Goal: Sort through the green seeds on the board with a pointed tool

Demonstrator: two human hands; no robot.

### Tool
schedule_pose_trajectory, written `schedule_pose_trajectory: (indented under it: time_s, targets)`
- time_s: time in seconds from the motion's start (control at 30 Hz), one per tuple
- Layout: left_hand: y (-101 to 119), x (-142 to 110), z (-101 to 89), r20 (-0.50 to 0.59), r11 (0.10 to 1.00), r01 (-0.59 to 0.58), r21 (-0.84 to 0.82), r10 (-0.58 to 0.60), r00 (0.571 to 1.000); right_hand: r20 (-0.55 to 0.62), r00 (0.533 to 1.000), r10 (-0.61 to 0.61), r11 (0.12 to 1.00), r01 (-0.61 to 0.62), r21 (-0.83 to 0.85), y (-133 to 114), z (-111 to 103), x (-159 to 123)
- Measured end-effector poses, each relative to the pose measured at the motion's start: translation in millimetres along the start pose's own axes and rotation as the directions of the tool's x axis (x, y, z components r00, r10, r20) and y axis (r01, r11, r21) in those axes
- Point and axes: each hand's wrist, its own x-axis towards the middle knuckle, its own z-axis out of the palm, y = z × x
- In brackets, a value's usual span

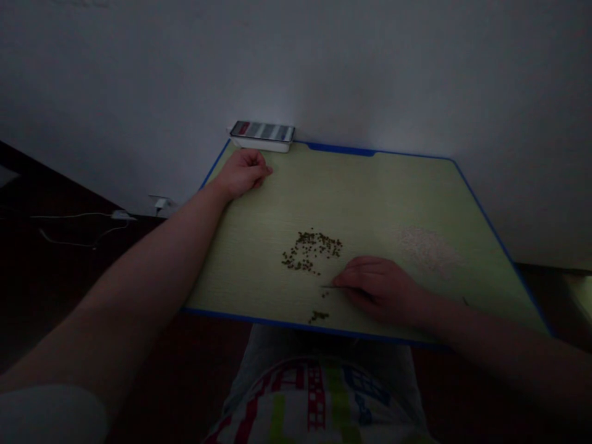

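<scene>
My left hand [245, 172] rests curled at the far left of the yellow-green tabletop [370, 197], just in front of a white box with a printed lid [263, 135]; nothing shows in its fingers. Near the front, my right hand [377, 287] pinches a thin, pointed dark tool [327, 286], its tip pointing left; the dim light hides its exact kind. Beyond the tip lies a loose scatter of small brown-green grains [314, 250]. A smaller clump of similar grains [319, 316] sits by the front edge, with a couple of single grains between.
A pile of pale, whitish grains [428, 250] spreads on the right of the tabletop. Blue trim [342, 149] borders the board, which stands against a pale wall [370, 74]. A white cable with a plug [123, 215] lies at the left. My lap is below the front edge.
</scene>
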Motion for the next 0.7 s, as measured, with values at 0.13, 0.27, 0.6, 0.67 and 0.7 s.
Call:
schedule_pose_trajectory:
  time_s: [0.13,0.27,0.6,0.67,0.7]
  targets:
    - [-0.8,0.6,0.3,0.007,0.999,-0.016,-0.031,0.017,1.000,-0.004,0.998,0.070,0.994,-0.070,-0.082,-1.0,1.3,-0.7]
    - [-0.3,0.7,0.9,-0.003,1.000,0.001,-0.024,-0.001,1.000,-0.069,0.976,0.206,0.968,-0.213,-0.131,-0.4,1.0,-2.5]
    - [1.8,-0.2,1.7,-0.001,0.999,0.008,-0.035,-0.008,1.000,-0.005,0.990,0.139,0.984,-0.139,-0.109,-0.1,2.8,1.4]
    - [2.2,0.0,2.2,-0.009,0.999,0.008,-0.039,-0.009,1.000,-0.007,0.993,0.121,0.987,-0.121,-0.104,0.0,2.9,0.6]
    - [2.3,0.1,2.4,-0.013,0.999,0.006,-0.041,-0.007,1.000,-0.010,0.993,0.119,0.988,-0.119,-0.103,0.0,2.7,0.0]
